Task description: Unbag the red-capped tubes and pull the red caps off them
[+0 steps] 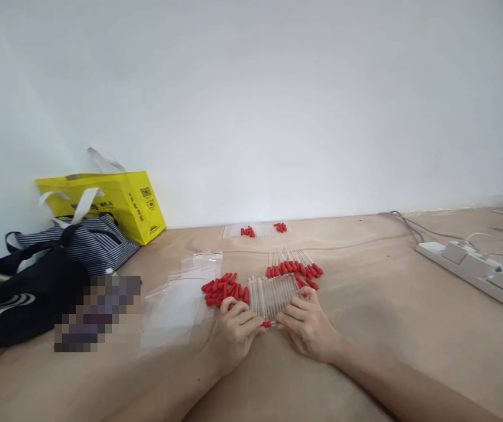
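Between my hands is a red rubber bulb, pinched in the fingers of my left hand. Closed fingers of my right hand grip a clear glass dropper tube, mostly hidden, whose end meets the bulb. Just beyond them lies a row of clear glass tubes, side by side. A heap of loose red bulbs sits left of the row. Behind it, several droppers with red bulbs fitted are fanned out, tips toward the wall; a few more bulbs lie partly behind my right hand.
Clear zip bags overlap on the left. Near the wall rests a bag with red-bulbed droppers. A yellow bag, a striped bag and a black bag stand left. A power strip with cables lies right.
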`<state>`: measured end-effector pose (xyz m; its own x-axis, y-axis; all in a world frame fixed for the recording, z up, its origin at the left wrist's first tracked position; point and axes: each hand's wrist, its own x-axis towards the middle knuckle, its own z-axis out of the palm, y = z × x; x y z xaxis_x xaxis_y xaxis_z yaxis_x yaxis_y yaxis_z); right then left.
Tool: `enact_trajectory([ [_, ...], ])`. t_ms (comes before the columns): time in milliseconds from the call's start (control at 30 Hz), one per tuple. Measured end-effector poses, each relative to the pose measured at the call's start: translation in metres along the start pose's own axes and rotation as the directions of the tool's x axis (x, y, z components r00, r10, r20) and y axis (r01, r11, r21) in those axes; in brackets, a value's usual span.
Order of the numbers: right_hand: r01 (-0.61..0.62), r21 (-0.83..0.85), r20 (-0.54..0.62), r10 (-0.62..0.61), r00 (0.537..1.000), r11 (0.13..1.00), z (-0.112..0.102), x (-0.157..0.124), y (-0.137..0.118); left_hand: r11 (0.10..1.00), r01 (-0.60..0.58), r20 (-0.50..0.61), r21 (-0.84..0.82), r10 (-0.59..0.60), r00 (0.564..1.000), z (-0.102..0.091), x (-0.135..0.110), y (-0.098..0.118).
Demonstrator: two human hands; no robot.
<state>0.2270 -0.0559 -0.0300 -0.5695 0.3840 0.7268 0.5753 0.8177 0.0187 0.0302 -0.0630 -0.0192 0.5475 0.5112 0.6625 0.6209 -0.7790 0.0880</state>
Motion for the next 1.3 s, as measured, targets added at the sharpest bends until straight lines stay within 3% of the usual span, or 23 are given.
enact_trajectory([
  [333, -0.004, 0.057, -0.022, 0.005, 1.000, 0.998, -0.005, 0.001, 0.000, 0.999, 0.017, -0.007, 0.029, -0.017, 1.000, -0.006, -0.003, 0.002],
  [533, -0.234, 0.065, 0.021, 0.233, 0.972, 0.970, -0.005, -0.014, 0.014, 0.981, 0.195, -0.075, 0.022, -0.193, 0.978, -0.029, -0.005, -0.021],
  [667, -0.378, -0.006, 0.075, 0.377, 0.923, 0.926, 0.009, -0.012, 0.016, 0.927, 0.375, 0.043, 0.024, -0.376, 0.926, -0.037, 0.013, -0.038],
  [833, -0.454, -0.105, 0.069, 0.462, 0.884, 0.885, 0.027, 0.000, 0.015, 0.800, 0.532, 0.196, 0.276, -0.589, 0.784, -0.027, 0.047, -0.055],
  [933, -0.483, -0.131, 0.090, 0.495, 0.864, 0.866, 0.032, 0.004, 0.014, 0.756, 0.553, 0.214, 0.350, -0.640, 0.738, -0.019, 0.059, -0.061],
  [1033, -0.495, -0.123, 0.104, 0.507, 0.856, 0.860, 0.033, 0.007, 0.013, 0.753, 0.547, 0.231, 0.365, -0.642, 0.731, -0.014, 0.061, -0.061],
  [1167, -0.463, -0.089, 0.111, 0.470, 0.875, 0.882, 0.033, 0.008, 0.011, 0.769, 0.529, 0.221, 0.359, -0.621, 0.752, -0.007, 0.064, -0.056],
  [1300, -0.457, -0.057, 0.093, 0.460, 0.883, 0.888, 0.029, 0.010, 0.009, 0.798, 0.506, 0.257, 0.327, -0.591, 0.765, 0.010, 0.077, -0.049],
])
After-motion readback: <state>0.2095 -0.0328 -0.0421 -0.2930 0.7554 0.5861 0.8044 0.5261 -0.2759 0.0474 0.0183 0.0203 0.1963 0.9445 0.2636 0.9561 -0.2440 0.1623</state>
